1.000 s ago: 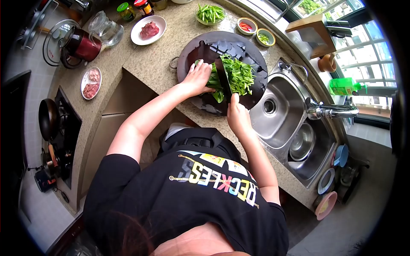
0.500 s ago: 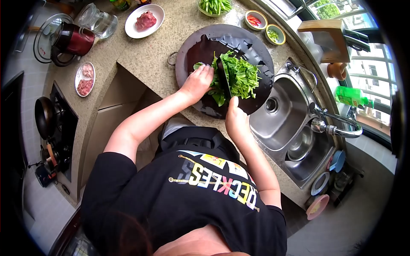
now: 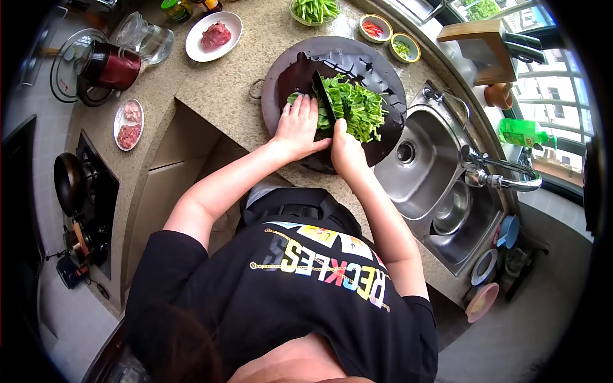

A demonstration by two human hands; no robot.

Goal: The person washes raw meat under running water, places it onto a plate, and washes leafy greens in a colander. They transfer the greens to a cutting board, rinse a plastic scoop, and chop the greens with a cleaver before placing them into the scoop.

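Observation:
On a wet, dark round board [image 3: 290,67] lies a heap of cut leafy greens [image 3: 361,112]. My right hand [image 3: 348,150] is closed round the handle of a black-bladed knife [image 3: 324,96], whose blade stands along the left side of the heap. Just left of the blade, my left hand [image 3: 297,129] rests on uncut-looking leaves with its fingers stretched out and its thumb pointing toward my right hand. Some leaves show between the left fingers and the knife; those beneath the palm are hidden.
A double sink [image 3: 408,191] with a tap adjoins the board on the right. Behind stand a bowl of green pieces [image 3: 314,11], two small bowls and a plate of meat [image 3: 198,48]. A kettle [image 3: 115,66], glass jug and second meat plate [image 3: 119,137] are left.
The knife and my right hand have shifted left and away from me. My left fingers have spread, with the thumb now stretched toward the right hand. The camera view has shifted slightly.

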